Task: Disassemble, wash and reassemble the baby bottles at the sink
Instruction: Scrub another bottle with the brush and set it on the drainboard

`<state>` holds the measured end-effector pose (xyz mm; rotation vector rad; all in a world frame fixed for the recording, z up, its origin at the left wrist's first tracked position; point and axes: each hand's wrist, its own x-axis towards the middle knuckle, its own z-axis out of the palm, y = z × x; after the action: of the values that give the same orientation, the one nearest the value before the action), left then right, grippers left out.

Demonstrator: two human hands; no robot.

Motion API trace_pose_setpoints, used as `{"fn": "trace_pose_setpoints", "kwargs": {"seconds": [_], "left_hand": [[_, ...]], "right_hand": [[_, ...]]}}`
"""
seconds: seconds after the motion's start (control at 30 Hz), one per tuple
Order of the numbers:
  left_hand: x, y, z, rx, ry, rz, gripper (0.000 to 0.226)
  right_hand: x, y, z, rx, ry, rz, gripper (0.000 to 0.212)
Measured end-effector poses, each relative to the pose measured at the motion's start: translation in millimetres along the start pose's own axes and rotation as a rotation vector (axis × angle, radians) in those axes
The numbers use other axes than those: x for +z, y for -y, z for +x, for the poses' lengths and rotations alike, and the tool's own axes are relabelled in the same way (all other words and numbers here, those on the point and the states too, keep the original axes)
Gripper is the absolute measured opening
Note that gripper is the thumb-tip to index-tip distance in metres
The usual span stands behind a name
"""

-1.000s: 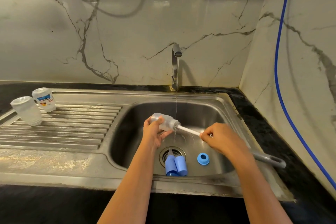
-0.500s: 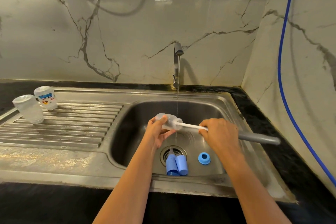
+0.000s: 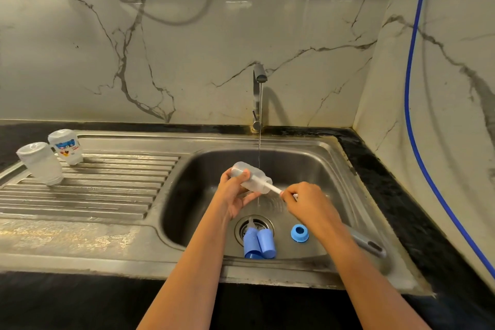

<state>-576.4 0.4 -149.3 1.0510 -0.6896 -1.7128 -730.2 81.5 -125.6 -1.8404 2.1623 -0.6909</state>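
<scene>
My left hand [image 3: 233,193] grips a clear baby bottle [image 3: 253,179] lying on its side over the sink basin [image 3: 203,195], under a thin stream from the tap [image 3: 258,94]. My right hand [image 3: 305,202] holds a bottle brush [image 3: 274,189] whose white shaft goes into the bottle's mouth; its grey handle [image 3: 367,242] sticks out behind my wrist. On the basin floor two blue caps [image 3: 258,244] lie by the drain, with a clear teat [image 3: 251,222] on the strainer. A blue collar ring [image 3: 299,233] lies to their right.
Two clear bottles stand upside down on the ribbed drainboard [image 3: 93,182] at the left, one plain [image 3: 40,163] and one printed [image 3: 65,146]. A blue hose [image 3: 409,88] runs down the right wall. Black countertop surrounds the steel sink.
My right hand has slid toward the bottle and pushed the brush deeper in. The grey handle has dropped lower to the right, and the bottle has tilted slightly.
</scene>
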Motion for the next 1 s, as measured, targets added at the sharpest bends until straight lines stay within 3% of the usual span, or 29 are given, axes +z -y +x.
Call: {"fn": "trace_pose_setpoints", "kwargs": {"seconds": [0.17,0.27,0.37,0.5,0.77,0.87,1.0], "left_hand": [[1.6,3.6,1.2,0.011,-0.051,-0.017,0.046],[-4.3,1.4,2.2,0.036,-0.031,0.055,0.043],[-5.2,-1.6,0.9,-0.025,-0.003,0.037,0.043],[0.1,-0.3,0.0,-0.090,-0.027,-0.065,0.044],[-7.0,-0.6,3.7,-0.007,-0.035,0.055,0.041],[-8.6,-2.8,5.0,-0.070,-0.065,-0.033,0.041],[-4.4,0.9,7.8,-0.103,-0.122,-0.012,0.044]], "right_hand": [[11.0,5.5,7.4,0.183,0.156,0.135,0.030],[11.0,9.8,8.7,0.153,0.242,0.111,0.030],[6.0,2.5,6.3,0.072,0.183,0.118,0.028],[10.7,-6.8,8.4,0.147,0.074,0.157,0.029],[1.6,11.1,-1.4,0.269,0.395,0.267,0.034],[-16.9,5.2,-3.2,0.226,0.364,0.271,0.033],[-27.6,-4.1,-3.1,0.087,0.194,-0.015,0.027]]}}
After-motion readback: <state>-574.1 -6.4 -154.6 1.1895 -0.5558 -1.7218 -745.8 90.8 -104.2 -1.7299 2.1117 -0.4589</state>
